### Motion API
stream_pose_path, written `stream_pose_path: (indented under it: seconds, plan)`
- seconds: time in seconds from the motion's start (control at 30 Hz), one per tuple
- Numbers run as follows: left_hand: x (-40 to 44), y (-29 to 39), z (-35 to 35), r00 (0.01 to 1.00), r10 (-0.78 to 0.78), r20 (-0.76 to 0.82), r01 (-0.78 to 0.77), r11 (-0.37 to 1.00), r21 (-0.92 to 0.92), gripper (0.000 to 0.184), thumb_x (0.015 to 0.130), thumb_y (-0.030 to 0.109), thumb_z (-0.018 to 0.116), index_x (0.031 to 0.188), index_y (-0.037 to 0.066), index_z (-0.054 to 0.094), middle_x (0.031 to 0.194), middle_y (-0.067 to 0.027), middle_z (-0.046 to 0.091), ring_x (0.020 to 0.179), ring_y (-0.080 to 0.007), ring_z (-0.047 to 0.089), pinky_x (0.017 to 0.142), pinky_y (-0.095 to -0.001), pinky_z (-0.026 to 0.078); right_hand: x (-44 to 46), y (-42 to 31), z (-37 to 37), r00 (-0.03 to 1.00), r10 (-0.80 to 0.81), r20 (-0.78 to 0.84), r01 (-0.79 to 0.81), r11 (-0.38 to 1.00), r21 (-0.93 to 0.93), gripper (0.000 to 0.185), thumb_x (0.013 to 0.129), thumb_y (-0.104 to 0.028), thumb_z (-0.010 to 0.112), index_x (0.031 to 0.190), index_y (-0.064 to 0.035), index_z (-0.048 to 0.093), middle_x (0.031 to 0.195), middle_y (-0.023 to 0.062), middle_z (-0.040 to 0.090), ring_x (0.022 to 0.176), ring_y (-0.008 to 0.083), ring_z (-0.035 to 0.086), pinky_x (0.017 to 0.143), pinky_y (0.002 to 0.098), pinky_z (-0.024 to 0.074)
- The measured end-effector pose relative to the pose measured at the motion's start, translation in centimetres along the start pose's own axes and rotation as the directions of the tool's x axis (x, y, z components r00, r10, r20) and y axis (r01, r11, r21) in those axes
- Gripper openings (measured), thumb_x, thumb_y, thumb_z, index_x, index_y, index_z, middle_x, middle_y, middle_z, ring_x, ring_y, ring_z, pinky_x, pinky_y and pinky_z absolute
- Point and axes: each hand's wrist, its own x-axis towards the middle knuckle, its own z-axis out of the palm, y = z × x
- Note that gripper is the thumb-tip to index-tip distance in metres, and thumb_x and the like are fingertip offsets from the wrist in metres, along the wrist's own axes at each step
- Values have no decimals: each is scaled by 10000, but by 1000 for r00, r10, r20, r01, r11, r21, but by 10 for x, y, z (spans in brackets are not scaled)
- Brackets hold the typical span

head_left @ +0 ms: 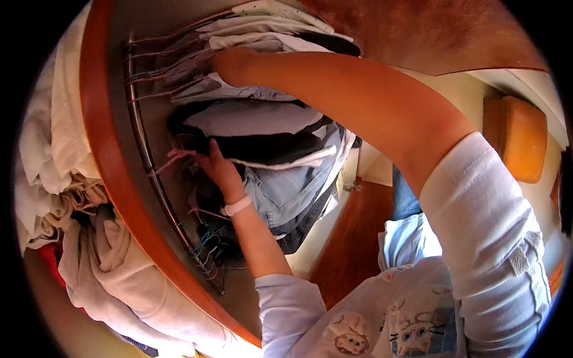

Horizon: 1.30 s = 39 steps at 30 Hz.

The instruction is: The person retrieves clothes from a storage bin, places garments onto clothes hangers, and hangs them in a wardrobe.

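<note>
My left hand (222, 173), with a white band at the wrist, closes its fingers on a pink clothes hanger (178, 155) near the rod. Black and grey garments (256, 122) hang right beside it, and light blue denim (271, 194) hangs just below. My right hand (237, 64) reaches in among white and light shirts (262, 42) higher in the view. Its fingers are hidden between the cloth and the hangers, so I cannot see what they hold. A dark metal rod (142, 134) carries the hangers.
A wooden shelf edge (110, 143) curves along the left, with folded cream fabric (113, 256) beyond it. Blue and pink hangers (209, 241) crowd the rod's lower end. A brown wooden panel (430, 30) stands at upper right, and an orange-brown box-like object (522, 140) sits farther right.
</note>
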Motion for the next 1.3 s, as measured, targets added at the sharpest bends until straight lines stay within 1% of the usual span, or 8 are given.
stream_pose_path:
  seconds: [0.07, 0.17, 0.4, 0.63, 0.77, 0.93, 1.13, 1.3]
  plan:
    - [23, 13, 25, 994, 72, 84, -95, 948, 302, 602, 846, 150, 512, 1310, -77, 203, 1334, -271, 230, 1210, -335, 287, 1017, -347, 192, -9, 18, -3, 997, 64, 43, -60, 995, -84, 269, 767, -127, 526, 1014, -59, 607, 1002, 143, 598, 899, 296, 583, 734, 414, 480]
    - [54, 64, 57, 988, -79, 136, 87, 995, -54, 629, 847, 161, 512, 1273, -136, 157, 1298, -320, 235, 1207, -363, 283, 998, -361, 226, -48, 29, 1, 916, -188, -354, 76, 948, -308, 325, 725, -111, 528, 1027, 8, 532, 887, 187, 574, 834, 328, 573, 690, 424, 474]
    - [106, 100, 102, 925, -313, 215, 353, 919, -179, 801, 794, 166, 573, 1290, -93, 0, 1300, -325, 195, 1177, -357, 333, 979, -330, 291, -273, -43, -108, 849, -420, -321, 472, 876, 104, 276, 618, -78, 546, 887, -16, 556, 771, 116, 509, 718, 272, 531, 603, 368, 459]
    - [-96, 198, 182, 906, 371, -204, -414, 879, -239, 520, 738, 99, 602, 1173, -46, 356, 1159, -235, 377, 1098, -382, 332, 946, -471, 246, -440, -116, -234, 443, -326, -835, 868, 388, 309, 136, 751, -75, 621, 886, -62, 630, 886, 150, 574, 658, 235, 563, 536, 314, 460]
    - [-220, 319, 199, 482, 862, 158, -689, 485, -538, 404, 701, 67, 594, 1079, 31, 455, 1115, -155, 433, 1073, -311, 388, 914, -413, 308, -482, -144, -251, 335, -330, -883, 903, 381, 200, 164, 709, -21, 614, 865, -66, 636, 896, 166, 566, 674, 251, 566, 563, 324, 463]
    - [-243, 469, 219, -14, 984, -179, -905, -88, -416, 361, 640, 63, 598, 993, 79, 522, 1046, -128, 480, 1020, -298, 433, 872, -409, 326, -557, -160, -278, 233, -363, -902, 897, 439, 55, 219, 657, 45, 605, 838, -71, 642, 908, 186, 557, 694, 270, 568, 598, 336, 466]
    - [-209, 659, 246, 281, 930, -237, -959, 267, -93, 281, 714, 216, 585, 968, 103, 545, 1038, -109, 515, 1035, -308, 449, 893, -417, 319, -671, -151, -324, 51, -399, -916, 841, 511, -175, 290, 629, 92, 593, 875, -57, 628, 944, 221, 528, 668, 275, 565, 576, 327, 462]
    - [-167, 735, 284, 399, 916, -42, -916, 400, 26, 317, 769, 302, 556, 994, 79, 553, 1044, -126, 546, 1028, -328, 474, 872, -431, 359, -737, -145, -360, 371, -424, -827, 812, 580, 67, 272, 687, 96, 521, 930, -23, 545, 913, 237, 495, 527, 176, 502, 389, 249, 360]
